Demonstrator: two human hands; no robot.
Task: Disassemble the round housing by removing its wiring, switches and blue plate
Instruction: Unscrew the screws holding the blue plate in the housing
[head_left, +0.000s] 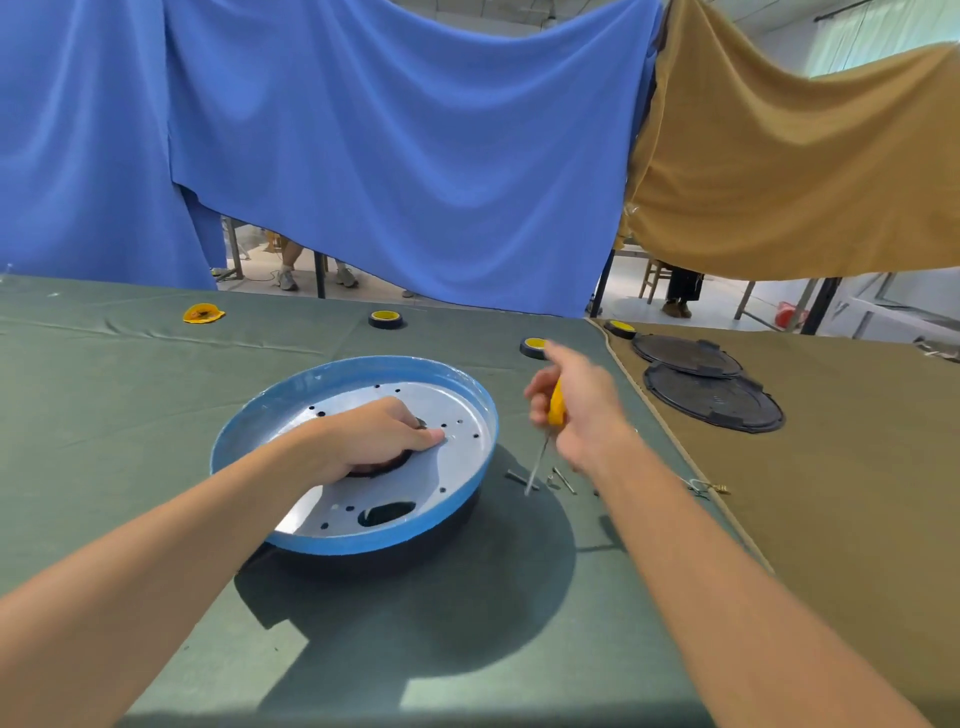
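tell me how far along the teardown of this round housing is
Done, apparently: loose metal screws lie on the green table cloth. In hand: the left hand hooks its fingers into the centre hole of the blue-rimmed round metal plate, while the right hand holds a yellow-handled screwdriver. Left: that plate sits on the black round housing; no wiring or switches show.

At frame centre the fingers of the left hand (374, 441) curl out of my sight into the middle hole of the blue plate (467, 431), which hides most of the black housing (426, 552) under it, and right of centre the right hand (576, 405) and its screwdriver (556, 408) are motion-blurred.
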